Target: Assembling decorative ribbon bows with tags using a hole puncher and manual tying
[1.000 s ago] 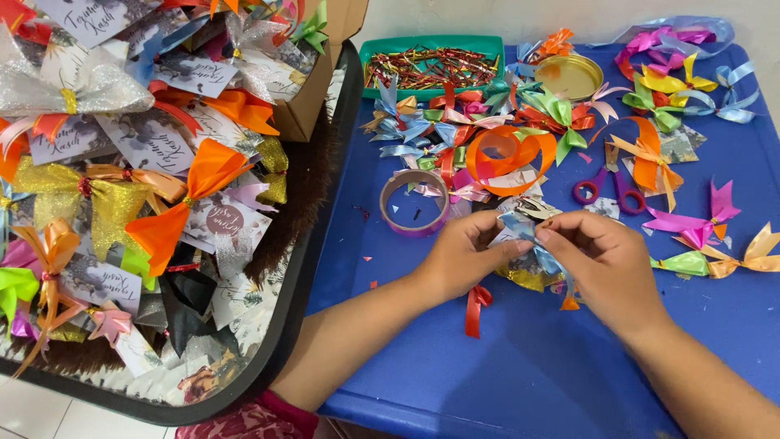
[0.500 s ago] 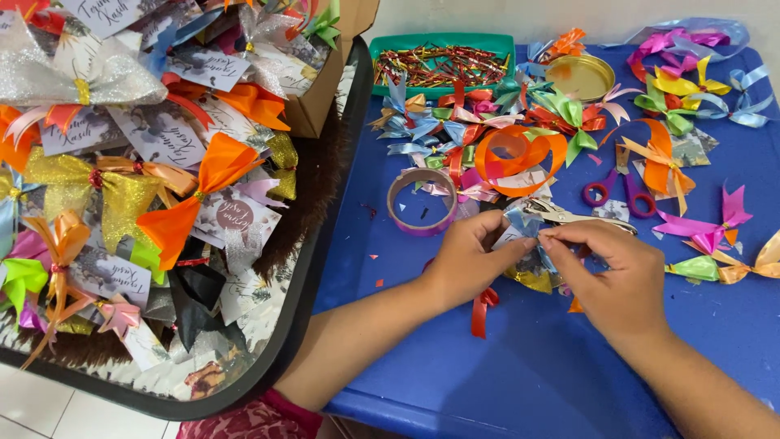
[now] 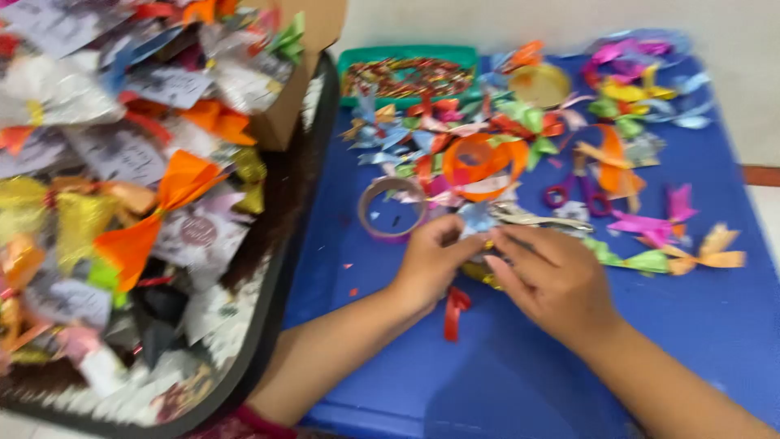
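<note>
At centre frame, the left hand (image 3: 431, 264) and right hand (image 3: 552, 280) meet over a small silvery wrapped packet (image 3: 479, 223) on the blue surface (image 3: 715, 325), fingers pinched narrow on it. A red ribbon (image 3: 455, 309) lies below; a tape ring (image 3: 392, 210) sits just left.

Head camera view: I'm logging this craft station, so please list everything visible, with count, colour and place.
table: one, blue, underneath.
ribbon bows: many, mixed colours, strewn over the far half.
tape ring: one, purple-edged, left of the hands.
ribbon spool: one, orange, centre.
scissors: one, red-handled, right of the spool.
green tray: one, far edge.
round lid: one, gold, far side.
red ribbon strip: one, below the wrists.
black bin: one, left, full of wrapped packets with bows.
left hand, right hand: together on a small shiny piece.
</note>
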